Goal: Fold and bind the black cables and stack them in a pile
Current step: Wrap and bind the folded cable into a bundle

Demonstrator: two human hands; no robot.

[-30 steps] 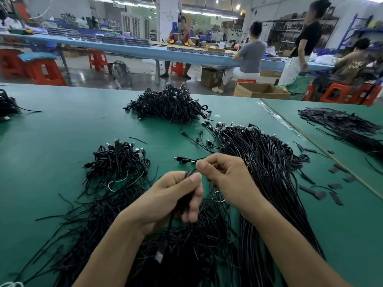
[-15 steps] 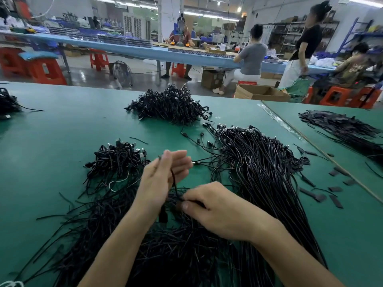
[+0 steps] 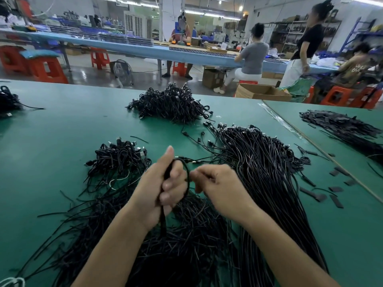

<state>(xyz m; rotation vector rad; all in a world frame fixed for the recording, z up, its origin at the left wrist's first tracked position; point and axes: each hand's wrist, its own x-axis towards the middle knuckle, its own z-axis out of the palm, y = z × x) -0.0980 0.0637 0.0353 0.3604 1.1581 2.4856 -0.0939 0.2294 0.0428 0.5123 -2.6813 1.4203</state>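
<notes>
Head view: an open cardboard box (image 3: 262, 92) stands on the floor beyond the green surface (image 3: 62, 125), its contents hidden from here; a second box (image 3: 212, 78) sits by the blue bench (image 3: 145, 51). Two heaps of bound cables lie on the surface: a far pile (image 3: 172, 104) and a smaller near pile (image 3: 118, 158), left of the hands. One broad sheaf of loose cables (image 3: 261, 166) stretches along the right, plugs at its far end, and a mass of thin strands (image 3: 176, 241) lies under the forearms. A dark bundle (image 3: 8, 100) sits at the left edge, and another black heap (image 3: 339, 129) lies on the adjoining surface to the right. Flat black strips (image 3: 315, 196) are scattered near the seam. The left hand (image 3: 161, 189) is closed round a folded cable (image 3: 163, 220), thumb upright, a loop arching over its fingers and the tail hanging below the palm. The right hand (image 3: 219, 183), blurred, has its fingers curled and pinches the loop's right side. Four people are at the bench.
</notes>
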